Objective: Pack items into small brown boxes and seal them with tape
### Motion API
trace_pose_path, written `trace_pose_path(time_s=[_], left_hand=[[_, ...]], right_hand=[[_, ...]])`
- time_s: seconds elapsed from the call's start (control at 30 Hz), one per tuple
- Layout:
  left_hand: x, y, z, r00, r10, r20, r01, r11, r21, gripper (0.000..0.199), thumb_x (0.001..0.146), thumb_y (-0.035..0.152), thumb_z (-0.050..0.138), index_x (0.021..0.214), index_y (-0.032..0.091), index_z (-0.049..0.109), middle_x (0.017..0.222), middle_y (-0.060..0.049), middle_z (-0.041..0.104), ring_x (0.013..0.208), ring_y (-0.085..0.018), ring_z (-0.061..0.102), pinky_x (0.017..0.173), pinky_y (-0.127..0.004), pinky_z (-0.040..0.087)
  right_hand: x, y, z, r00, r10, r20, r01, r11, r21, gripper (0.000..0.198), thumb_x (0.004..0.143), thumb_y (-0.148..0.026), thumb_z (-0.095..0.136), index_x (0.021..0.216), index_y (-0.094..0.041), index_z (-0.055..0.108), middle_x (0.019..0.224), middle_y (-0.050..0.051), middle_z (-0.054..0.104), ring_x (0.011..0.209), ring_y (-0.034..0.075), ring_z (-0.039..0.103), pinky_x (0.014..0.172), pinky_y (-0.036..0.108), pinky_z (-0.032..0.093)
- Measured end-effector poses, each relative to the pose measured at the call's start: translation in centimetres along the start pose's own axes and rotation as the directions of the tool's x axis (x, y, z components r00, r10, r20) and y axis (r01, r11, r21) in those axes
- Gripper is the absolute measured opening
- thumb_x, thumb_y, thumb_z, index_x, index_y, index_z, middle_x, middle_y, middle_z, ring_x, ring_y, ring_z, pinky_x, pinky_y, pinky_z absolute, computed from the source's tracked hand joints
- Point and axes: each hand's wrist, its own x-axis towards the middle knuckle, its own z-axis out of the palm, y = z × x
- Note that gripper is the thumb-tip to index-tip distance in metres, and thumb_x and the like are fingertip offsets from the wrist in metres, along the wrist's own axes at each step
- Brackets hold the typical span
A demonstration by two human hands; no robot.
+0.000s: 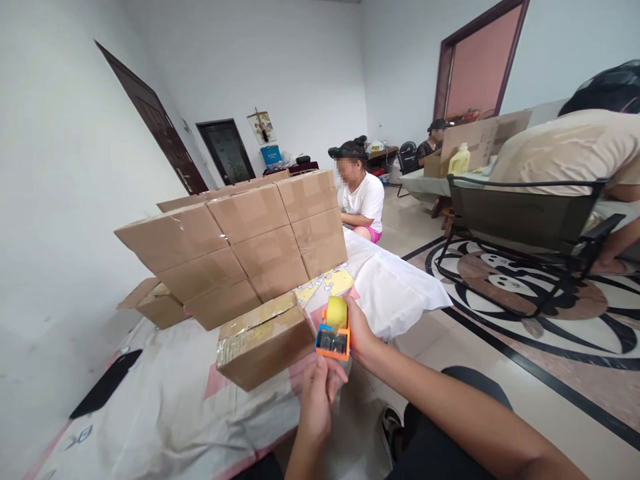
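My right hand (pixel 361 333) is wrapped round the right side of a tape dispenser (pixel 333 343), which has an orange and blue frame and a yellow roll of tape (pixel 337 312). Just below the dispenser's front edge, my left hand (pixel 317 395) has its thumb and forefinger pressed together; whatever lies between them is too small to make out. To the left of both hands, a closed cardboard box (pixel 267 348) with shiny tape along its top rests on the cloth-covered table (pixel 170 400).
Stacked cardboard boxes (pixel 240 247) stand behind the single box, with an open-flapped box (pixel 157 305) at their left. A black flat item (pixel 107 383) lies at the left. A person in white (pixel 364 200) sits beyond the stack; another person occupies a folding chair (pixel 520 217) at right.
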Motion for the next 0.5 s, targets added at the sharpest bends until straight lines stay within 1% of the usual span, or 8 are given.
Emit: trace_pose_path(time_s=[0.07,0.17,0.27,0.33,0.37,0.43,0.5], left_hand=[[0.2,0.0,-0.2,0.999,-0.008,-0.041,0.006,0.999,-0.049,0.075,0.075,0.086,0.052,0.052,0.015,0.062,0.037,0.005,0.028,0.038,-0.005,0.021,0.044,-0.022,0.017],[0.4,-0.2,-0.6,0.995,-0.034,-0.091,0.031,0.999,-0.032,0.066,0.075,0.079,0.063,0.061,0.014,0.065,0.039,0.007,0.03,0.038,-0.005,0.023,0.042,-0.021,0.018],[0.6,-0.6,-0.9,0.988,-0.038,-0.147,0.032,0.999,-0.042,0.059,0.074,0.073,0.07,0.068,0.014,0.067,0.049,0.003,0.046,0.043,-0.005,0.032,0.042,-0.02,0.024],[0.7,-0.7,-0.9,0.987,-0.05,-0.152,0.04,0.997,-0.072,0.059,0.073,0.073,0.07,0.066,0.015,0.066,0.053,0.001,0.051,0.044,-0.006,0.036,0.042,-0.02,0.027],[0.7,-0.8,-0.8,0.988,-0.052,-0.144,0.041,0.996,-0.08,0.059,0.073,0.073,0.07,0.064,0.015,0.064,0.053,0.001,0.05,0.044,-0.006,0.037,0.042,-0.02,0.028],[0.8,-1.0,-0.8,0.992,-0.045,-0.118,0.036,0.996,-0.075,0.059,0.074,0.072,0.069,0.06,0.015,0.061,0.048,0.003,0.044,0.043,-0.006,0.035,0.042,-0.02,0.028],[0.9,-1.3,-0.8,0.994,-0.039,-0.103,0.032,0.997,-0.069,0.058,0.076,0.071,0.069,0.06,0.016,0.06,0.047,0.005,0.039,0.043,-0.006,0.032,0.042,-0.02,0.027]], right_hand=[[-0.1,-0.1,0.2,0.999,0.05,0.019,-0.051,0.998,0.024,0.036,0.09,-0.048,0.048,0.07,-0.02,0.06,0.059,0.004,0.066,0.052,0.018,0.062,0.053,0.027,0.052],[-0.1,-0.2,0.2,0.997,0.078,0.014,-0.078,0.997,0.021,0.039,0.093,-0.048,0.043,0.071,-0.02,0.06,0.057,0.004,0.066,0.048,0.018,0.059,0.05,0.028,0.05],[0.0,-0.4,0.1,0.997,0.079,-0.006,-0.079,0.997,0.018,0.042,0.095,-0.047,0.038,0.07,-0.02,0.059,0.056,0.004,0.065,0.045,0.016,0.057,0.047,0.027,0.046],[0.2,-0.3,-0.1,0.999,0.05,-0.009,-0.05,0.998,0.044,0.043,0.096,-0.043,0.037,0.067,-0.02,0.057,0.055,0.003,0.064,0.045,0.015,0.056,0.047,0.026,0.045],[0.3,-0.3,-0.2,0.999,0.034,-0.008,-0.034,0.998,0.057,0.042,0.096,-0.041,0.038,0.065,-0.02,0.057,0.054,0.003,0.063,0.045,0.014,0.056,0.047,0.025,0.045],[0.5,-0.2,-0.4,1.0,0.015,-0.001,-0.015,0.998,0.069,0.04,0.094,-0.038,0.04,0.063,-0.02,0.056,0.053,0.002,0.062,0.044,0.013,0.055,0.047,0.024,0.044],[0.7,0.0,-0.7,1.0,0.023,-0.013,-0.022,0.998,0.062,0.038,0.093,-0.039,0.043,0.063,-0.02,0.056,0.053,0.001,0.061,0.044,0.014,0.054,0.047,0.025,0.044]])
